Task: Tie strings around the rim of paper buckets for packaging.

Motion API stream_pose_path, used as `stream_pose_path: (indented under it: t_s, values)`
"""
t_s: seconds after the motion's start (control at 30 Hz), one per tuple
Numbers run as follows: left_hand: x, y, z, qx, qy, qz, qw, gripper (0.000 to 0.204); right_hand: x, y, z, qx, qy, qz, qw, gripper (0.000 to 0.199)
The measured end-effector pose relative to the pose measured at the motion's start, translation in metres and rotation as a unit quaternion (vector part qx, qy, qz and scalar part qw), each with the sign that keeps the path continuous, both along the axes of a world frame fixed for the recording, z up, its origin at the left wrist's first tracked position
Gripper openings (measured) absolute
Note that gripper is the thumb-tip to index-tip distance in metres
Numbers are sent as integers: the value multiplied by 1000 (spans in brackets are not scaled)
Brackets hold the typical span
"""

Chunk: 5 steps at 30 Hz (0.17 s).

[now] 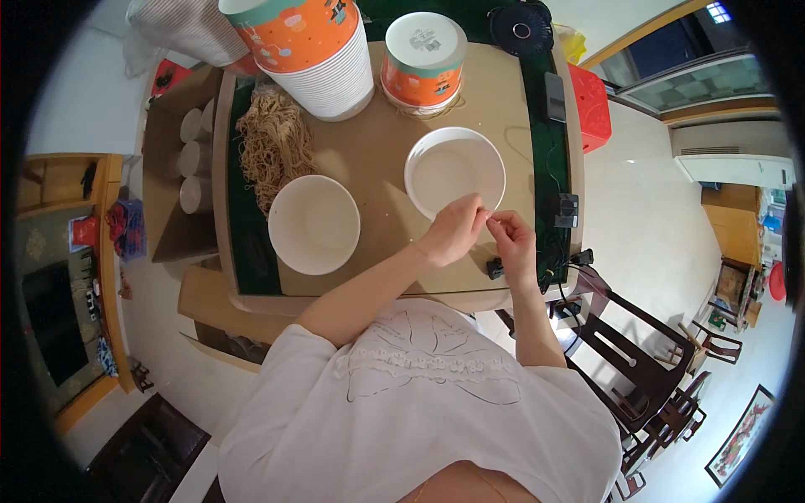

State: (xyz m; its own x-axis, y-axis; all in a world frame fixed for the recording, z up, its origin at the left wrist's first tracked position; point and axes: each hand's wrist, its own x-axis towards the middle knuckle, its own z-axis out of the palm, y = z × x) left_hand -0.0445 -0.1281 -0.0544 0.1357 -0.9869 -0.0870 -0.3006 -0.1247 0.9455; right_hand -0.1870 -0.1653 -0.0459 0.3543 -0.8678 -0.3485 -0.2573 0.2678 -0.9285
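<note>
My left hand (453, 230) and my right hand (513, 245) meet just beyond the near right rim of a white paper bucket (444, 168). Both are closed in a pinch, fingertips touching; whatever they hold is too small to make out. This bucket stands open side up, its inside pale. Left of it is a second upright white bucket (314, 225). Behind that lies a tangled heap of tan cord loops (272, 142). A tall nested stack of upside-down orange, green and white buckets (306, 50) rises at the far left. Beside it stands a shorter upside-down stack (423, 67), cord around its base.
Left of the table, a cardboard box (163, 226) holds several white cylinders (195, 159). A black round fan (521, 29), a phone (554, 96) and a black adapter (567, 210) with cables lie along the right edge. Beyond are a red stool (589, 109) and dark wooden chairs (625, 344).
</note>
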Motion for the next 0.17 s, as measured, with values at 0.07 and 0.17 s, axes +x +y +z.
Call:
stream_pose_path:
  t_s: [0.07, 0.17]
  values:
    - [0, 0, -3, 0, 10, -1, 1000, 13, 0, 1, 3, 48, -15, -29, 998, 8]
    - [6, 2, -9, -41, -111, -66, 991, 25, -9, -2, -19, 13, -30, -82, 996, 9]
